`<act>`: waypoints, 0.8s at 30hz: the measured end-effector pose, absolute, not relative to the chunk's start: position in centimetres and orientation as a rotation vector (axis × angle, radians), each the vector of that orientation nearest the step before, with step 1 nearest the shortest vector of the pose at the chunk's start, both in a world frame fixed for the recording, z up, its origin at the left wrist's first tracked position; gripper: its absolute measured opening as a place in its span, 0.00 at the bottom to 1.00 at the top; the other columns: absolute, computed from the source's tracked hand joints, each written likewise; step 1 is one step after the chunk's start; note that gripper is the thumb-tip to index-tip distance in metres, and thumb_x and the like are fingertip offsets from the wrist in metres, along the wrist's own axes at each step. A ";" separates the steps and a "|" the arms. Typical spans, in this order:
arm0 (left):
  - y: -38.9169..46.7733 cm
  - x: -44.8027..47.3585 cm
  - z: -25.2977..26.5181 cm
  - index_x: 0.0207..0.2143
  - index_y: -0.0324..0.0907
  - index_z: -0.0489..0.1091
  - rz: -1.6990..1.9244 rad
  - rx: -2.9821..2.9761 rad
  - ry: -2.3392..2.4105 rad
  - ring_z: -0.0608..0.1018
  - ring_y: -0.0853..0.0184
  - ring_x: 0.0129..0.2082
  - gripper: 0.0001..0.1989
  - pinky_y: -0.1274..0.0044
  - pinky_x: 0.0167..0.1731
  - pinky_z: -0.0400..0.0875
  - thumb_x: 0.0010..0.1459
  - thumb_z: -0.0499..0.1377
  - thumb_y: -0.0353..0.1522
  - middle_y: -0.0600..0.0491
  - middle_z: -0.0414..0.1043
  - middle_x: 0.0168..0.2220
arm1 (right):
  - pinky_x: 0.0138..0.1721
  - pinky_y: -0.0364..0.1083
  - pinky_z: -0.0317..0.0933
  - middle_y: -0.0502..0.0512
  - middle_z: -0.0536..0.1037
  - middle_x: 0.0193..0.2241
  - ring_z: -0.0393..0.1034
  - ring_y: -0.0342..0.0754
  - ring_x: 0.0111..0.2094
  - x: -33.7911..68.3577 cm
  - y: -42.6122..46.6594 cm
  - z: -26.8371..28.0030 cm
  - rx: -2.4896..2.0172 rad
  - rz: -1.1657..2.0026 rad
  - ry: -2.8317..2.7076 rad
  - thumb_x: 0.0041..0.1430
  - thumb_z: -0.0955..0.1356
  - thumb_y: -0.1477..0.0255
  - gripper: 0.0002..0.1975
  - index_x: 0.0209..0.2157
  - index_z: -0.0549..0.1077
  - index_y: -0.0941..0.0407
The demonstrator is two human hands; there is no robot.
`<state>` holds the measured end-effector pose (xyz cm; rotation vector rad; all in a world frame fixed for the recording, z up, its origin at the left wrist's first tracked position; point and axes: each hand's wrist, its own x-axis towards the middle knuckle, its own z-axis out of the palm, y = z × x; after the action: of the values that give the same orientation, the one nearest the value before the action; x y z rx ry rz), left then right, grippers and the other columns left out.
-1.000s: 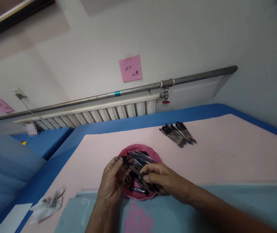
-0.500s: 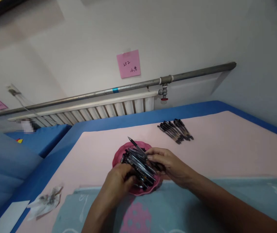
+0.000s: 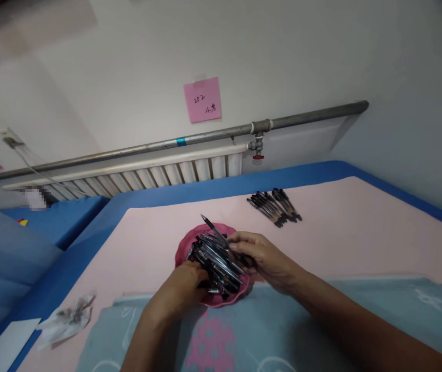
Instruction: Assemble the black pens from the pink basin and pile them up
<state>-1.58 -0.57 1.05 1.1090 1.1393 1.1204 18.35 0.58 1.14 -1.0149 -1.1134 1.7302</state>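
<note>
The right hand (image 3: 264,258) clamps a slanted pen (image 3: 213,229) above the bowl (image 3: 181,251); the left hand (image 3: 181,283) bends into it, grip impossible to tell.

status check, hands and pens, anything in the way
Right hand: holding a pen over pink basket. Left hand: at the piled pens, grip hidden. Nothing visibly blocking.
</note>
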 end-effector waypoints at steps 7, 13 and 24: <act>-1.4 -4.1 3.2 0.34 0.43 0.77 0.771 1.511 1.164 0.72 0.65 0.29 0.08 0.77 0.32 0.65 0.54 0.58 0.32 0.52 0.75 0.29 | 0.24 0.41 0.55 0.47 0.69 0.22 0.61 0.40 0.23 18.8 0.7 1.2 -1.031 1.544 -1.459 0.49 0.68 0.69 0.07 0.30 0.73 0.57; -1.3 -5.2 2.8 0.40 0.42 0.75 1.003 1.297 1.156 0.72 0.68 0.26 0.11 0.77 0.30 0.67 0.55 0.59 0.35 0.53 0.73 0.27 | 0.31 0.44 0.59 0.50 0.74 0.27 0.66 0.44 0.29 19.6 0.8 2.0 -1.042 1.260 -1.811 0.53 0.66 0.73 0.07 0.32 0.76 0.56; -1.1 -5.5 2.4 0.38 0.41 0.74 1.040 1.254 1.161 0.73 0.68 0.27 0.10 0.76 0.33 0.69 0.56 0.58 0.35 0.53 0.73 0.28 | 0.35 0.45 0.61 0.51 0.78 0.30 0.70 0.46 0.32 20.3 1.1 2.1 -1.013 0.823 -2.168 0.55 0.64 0.77 0.10 0.35 0.77 0.54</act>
<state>-5.48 -1.13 2.45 1.2540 1.1608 1.0404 20.34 1.12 2.09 -1.0133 -2.1684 0.8231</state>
